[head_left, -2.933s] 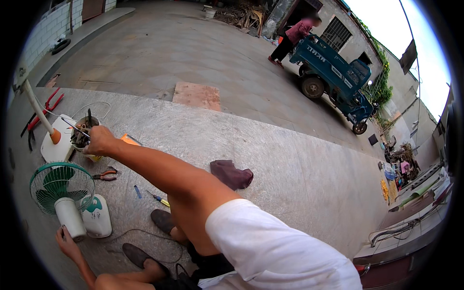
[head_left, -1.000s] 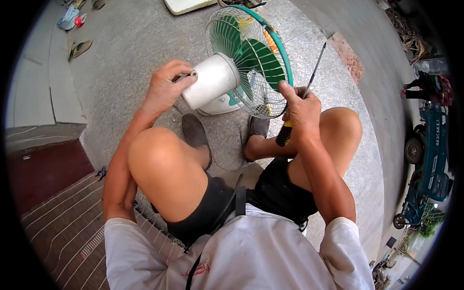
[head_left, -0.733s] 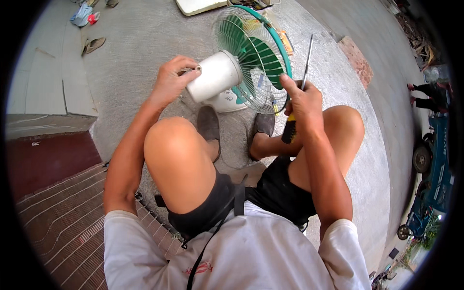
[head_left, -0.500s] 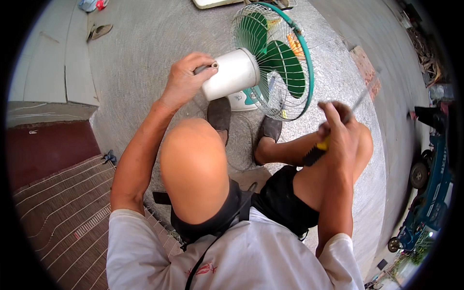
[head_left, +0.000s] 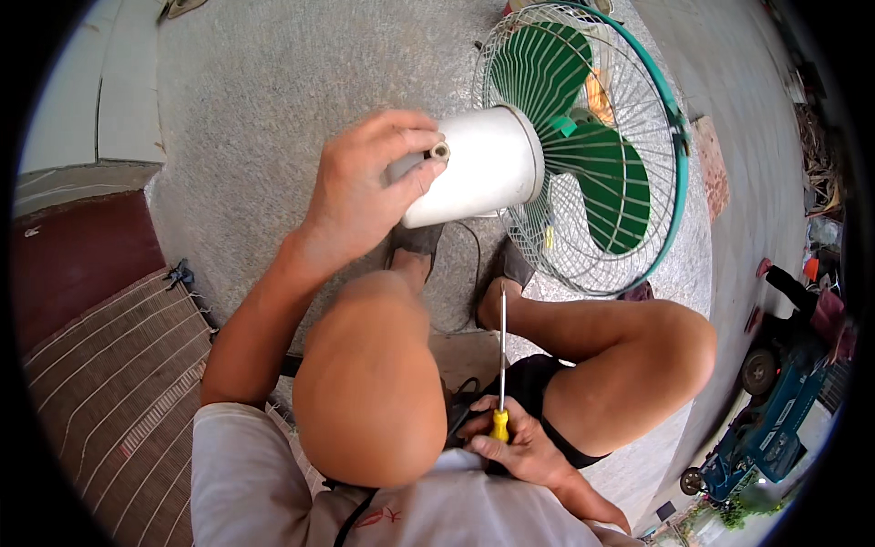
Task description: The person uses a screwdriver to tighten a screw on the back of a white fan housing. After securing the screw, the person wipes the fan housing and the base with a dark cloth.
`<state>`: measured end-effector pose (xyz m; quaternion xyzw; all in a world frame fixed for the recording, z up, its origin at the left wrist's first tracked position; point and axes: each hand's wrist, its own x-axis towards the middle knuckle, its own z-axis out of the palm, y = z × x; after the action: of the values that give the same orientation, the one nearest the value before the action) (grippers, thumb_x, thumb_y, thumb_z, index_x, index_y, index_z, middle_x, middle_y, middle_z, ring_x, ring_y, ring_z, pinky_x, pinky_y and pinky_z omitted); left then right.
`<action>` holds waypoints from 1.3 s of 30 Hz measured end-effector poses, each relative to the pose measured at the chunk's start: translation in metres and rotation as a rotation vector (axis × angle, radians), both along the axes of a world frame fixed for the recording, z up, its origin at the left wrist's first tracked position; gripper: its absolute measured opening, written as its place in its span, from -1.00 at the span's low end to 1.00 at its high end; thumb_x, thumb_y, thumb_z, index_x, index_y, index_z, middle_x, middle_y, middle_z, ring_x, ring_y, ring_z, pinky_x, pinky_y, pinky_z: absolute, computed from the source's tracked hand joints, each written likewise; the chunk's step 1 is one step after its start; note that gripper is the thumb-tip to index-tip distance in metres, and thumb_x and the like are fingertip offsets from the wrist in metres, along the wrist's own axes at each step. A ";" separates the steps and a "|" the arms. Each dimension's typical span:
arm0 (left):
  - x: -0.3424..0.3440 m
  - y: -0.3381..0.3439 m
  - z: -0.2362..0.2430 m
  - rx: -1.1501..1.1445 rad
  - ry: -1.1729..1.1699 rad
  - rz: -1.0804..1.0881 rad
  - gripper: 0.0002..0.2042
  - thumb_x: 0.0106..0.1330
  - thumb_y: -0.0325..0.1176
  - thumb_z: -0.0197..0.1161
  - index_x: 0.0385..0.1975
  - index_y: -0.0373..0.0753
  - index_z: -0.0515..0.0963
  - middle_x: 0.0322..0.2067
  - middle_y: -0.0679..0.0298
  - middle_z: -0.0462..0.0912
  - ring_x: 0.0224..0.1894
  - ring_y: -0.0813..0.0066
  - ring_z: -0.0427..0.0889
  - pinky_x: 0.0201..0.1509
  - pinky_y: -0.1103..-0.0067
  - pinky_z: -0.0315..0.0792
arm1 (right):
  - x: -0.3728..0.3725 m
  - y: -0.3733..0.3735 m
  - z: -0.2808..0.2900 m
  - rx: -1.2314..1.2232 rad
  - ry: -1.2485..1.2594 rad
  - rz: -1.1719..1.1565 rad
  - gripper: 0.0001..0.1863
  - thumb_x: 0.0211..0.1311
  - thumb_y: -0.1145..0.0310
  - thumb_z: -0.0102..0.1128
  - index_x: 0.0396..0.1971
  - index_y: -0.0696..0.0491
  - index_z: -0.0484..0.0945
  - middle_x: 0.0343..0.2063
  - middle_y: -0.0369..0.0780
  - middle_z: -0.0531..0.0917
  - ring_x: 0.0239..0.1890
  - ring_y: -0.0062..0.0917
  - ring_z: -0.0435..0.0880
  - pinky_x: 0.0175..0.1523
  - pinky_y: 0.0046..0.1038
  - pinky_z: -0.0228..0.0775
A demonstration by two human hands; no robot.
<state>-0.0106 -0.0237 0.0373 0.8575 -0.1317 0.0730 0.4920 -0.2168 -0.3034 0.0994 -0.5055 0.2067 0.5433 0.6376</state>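
Speckled grey concrete floor (head_left: 246,100) carries the items under inspection. A dark blue three-wheeled cargo vehicle (head_left: 761,442) is at the right edge, seen turned on its side by the lens. A co-worker (head_left: 831,319) in a reddish top is close by the vehicle; detail there is limited. A brown mat (head_left: 123,392) with pale stripes lies at lower left.

The fan head (head_left: 563,126) is in front of the wearer, above the feet, tilted, its face toward the right. It comprises a wire guard with a green rim (head_left: 682,182), green blades (head_left: 615,196) and a white motor housing (head_left: 488,164). Its support from below cannot be determined.

A reddish slab (head_left: 711,173) lies beyond the guard. Two dark slip-on shoes (head_left: 416,239) are planted below the housing and guard.

Left hand (head_left: 369,173): thumb and fingers narrowed at the housing's rear end, pinching a fitting. Right hand (head_left: 521,447): closed, at the lap, gripping a screwdriver (head_left: 501,387) by its yellow handle, shaft pointing away from the body, tip clear of the guard.

The fitting (head_left: 439,150) is small, round and hollow; whether it is fixed to the housing cannot be determined.
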 end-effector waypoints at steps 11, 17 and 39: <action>-0.008 -0.003 -0.006 -0.078 -0.011 0.053 -0.76 0.14 -0.58 0.33 -0.16 -0.35 0.63 -0.07 0.13 0.65 -0.03 0.30 0.65 0.05 0.49 0.51 | 0.012 -0.012 0.011 -0.134 -0.350 0.434 -0.06 0.20 0.39 0.38 0.43 0.09 -0.08 -0.05 -0.18 0.59 -0.07 -0.50 0.57 0.11 -0.46 0.39; -0.013 -0.006 -0.004 -0.092 0.013 0.106 -0.75 0.14 -0.58 0.33 -0.15 -0.34 0.63 -0.05 0.11 0.65 -0.04 0.27 0.66 0.04 0.48 0.52 | 0.017 -0.022 0.022 -0.339 -0.813 0.238 -0.51 0.12 0.51 0.38 0.08 0.22 0.51 -0.08 -0.04 0.62 -0.05 -0.29 0.61 0.08 -0.36 0.44; -0.011 -0.005 -0.009 -0.099 -0.044 0.107 -0.75 0.14 -0.60 0.32 -0.15 -0.38 0.63 -0.03 0.10 0.65 -0.03 0.30 0.66 0.06 0.49 0.52 | 0.183 -0.040 0.126 -0.621 -1.517 0.056 -0.47 -0.07 0.28 0.56 -0.05 0.04 0.57 -0.05 -0.04 0.55 -0.23 -0.42 0.66 -0.23 -0.52 0.64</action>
<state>-0.0220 -0.0292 0.0281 0.8362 -0.0928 0.1244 0.5260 -0.0335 -0.3429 0.2253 -0.8939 -0.1525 -0.0128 0.4213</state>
